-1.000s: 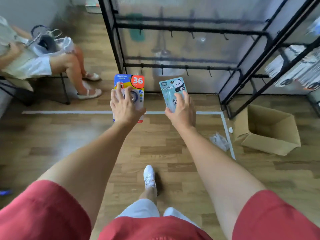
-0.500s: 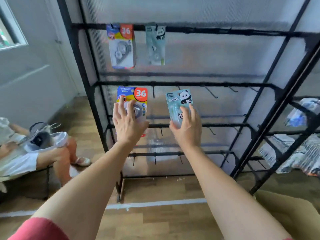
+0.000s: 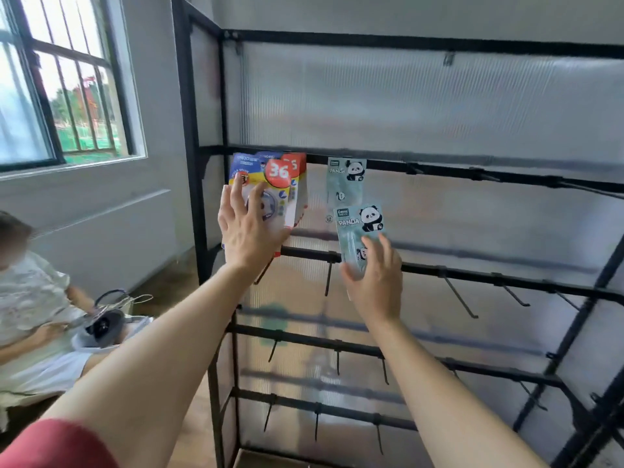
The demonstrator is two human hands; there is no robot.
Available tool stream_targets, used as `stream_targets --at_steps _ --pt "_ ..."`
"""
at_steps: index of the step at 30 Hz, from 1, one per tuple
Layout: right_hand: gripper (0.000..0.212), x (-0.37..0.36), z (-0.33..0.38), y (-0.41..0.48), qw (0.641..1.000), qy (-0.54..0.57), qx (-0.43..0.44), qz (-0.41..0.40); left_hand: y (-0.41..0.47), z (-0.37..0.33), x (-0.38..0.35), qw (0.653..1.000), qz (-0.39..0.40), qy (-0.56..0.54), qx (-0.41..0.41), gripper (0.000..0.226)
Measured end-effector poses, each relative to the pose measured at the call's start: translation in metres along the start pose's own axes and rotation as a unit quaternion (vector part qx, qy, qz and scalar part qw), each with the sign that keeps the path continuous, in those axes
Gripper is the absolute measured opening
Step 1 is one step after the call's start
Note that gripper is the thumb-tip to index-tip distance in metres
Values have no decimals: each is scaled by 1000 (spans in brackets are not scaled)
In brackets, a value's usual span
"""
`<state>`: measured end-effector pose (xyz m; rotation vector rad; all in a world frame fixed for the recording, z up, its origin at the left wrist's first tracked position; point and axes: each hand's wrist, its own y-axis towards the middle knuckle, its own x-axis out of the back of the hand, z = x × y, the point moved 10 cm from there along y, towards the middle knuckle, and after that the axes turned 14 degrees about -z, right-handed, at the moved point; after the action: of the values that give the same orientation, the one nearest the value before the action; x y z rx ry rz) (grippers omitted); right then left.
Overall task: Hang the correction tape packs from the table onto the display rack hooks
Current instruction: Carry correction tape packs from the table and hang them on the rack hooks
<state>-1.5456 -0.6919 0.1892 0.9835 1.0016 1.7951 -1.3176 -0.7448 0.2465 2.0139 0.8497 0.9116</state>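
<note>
Grips a 36 pack (image 3: 256, 179) in the left hand (image 3: 251, 233) with fingers spread over it, overlapping a hung 36 pack (image 3: 299, 190) on the rack rail (image 3: 439, 170). Clasps a panda pack (image 3: 359, 224) in the right hand (image 3: 376, 285), at six o'clock of a hung panda pack (image 3: 346, 177).

Red short sleeve (image 3: 57, 444) is seen on the left upper arm, low and left of the display rack (image 3: 439, 45); forearms are left uncovered through to the left hand (image 3: 248, 231) and right hand (image 3: 376, 282).
</note>
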Motion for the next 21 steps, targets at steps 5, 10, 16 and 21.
stream_targets --at_steps 5,10,16,21 --pt "54 -17 -1 16 1000 16 4 -9 17 12 -15 1000 13 19 4 91" --pt "55 -31 4 26 1000 13 -5 -20 20 13 -24 1000 14 0 -10 90" --pt "54 -42 15 32 999 6 -7 -31 23 20 -43 999 41 2 -13 94" --pt "54 -45 17 41 999 -6 -7 -35 35 22 -68 996 89 10 -2 99"
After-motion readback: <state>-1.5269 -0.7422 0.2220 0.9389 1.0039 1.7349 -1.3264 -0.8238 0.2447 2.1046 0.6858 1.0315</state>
